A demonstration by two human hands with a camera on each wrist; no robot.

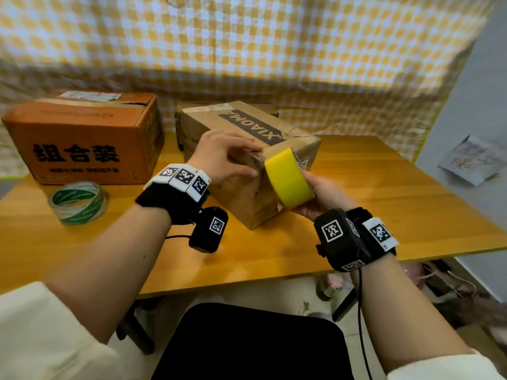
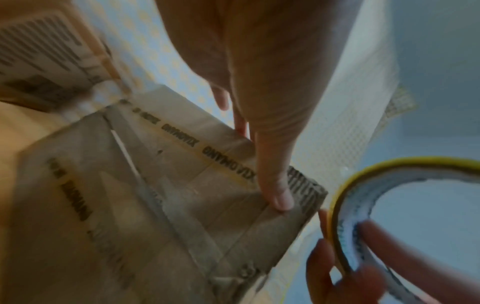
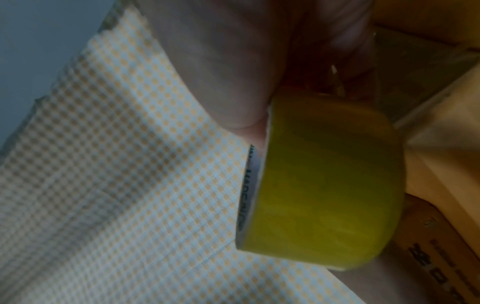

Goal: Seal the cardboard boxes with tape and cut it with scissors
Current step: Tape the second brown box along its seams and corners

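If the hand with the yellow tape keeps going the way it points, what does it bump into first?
Probably the brown cardboard box. The right hand holds the yellow tape roll right at the box's near corner, beside the left hand on top, so the roll would likely meet cardboard first. Depth is unclear.

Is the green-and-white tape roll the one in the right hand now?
No, the right hand holds the yellow tape roll; the green-and-white roll lies on the table.
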